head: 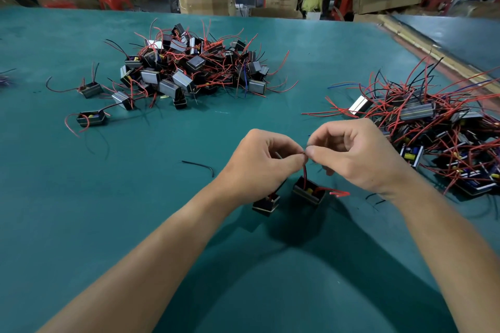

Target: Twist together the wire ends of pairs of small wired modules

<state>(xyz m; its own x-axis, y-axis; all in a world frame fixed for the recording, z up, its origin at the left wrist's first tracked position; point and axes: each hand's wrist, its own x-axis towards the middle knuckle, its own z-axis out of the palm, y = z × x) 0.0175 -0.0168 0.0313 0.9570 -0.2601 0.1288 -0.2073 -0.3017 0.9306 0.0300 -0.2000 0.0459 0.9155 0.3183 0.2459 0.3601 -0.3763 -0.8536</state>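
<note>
Above the green table, near centre: left hand and right hand, fingertips meeting, each pinching the wire ends between thumb and forefinger, other fingers curled. Below the hands: first module, under the left wrist; second module, between both wrists, red lead rising to the pinch. Beyond: centre pile; right pile.

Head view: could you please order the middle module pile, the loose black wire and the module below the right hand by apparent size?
1. Middle module pile, largest.
2. Module below the right hand and loose black wire: similar span, module bulkier but nearer; unranked.
</note>
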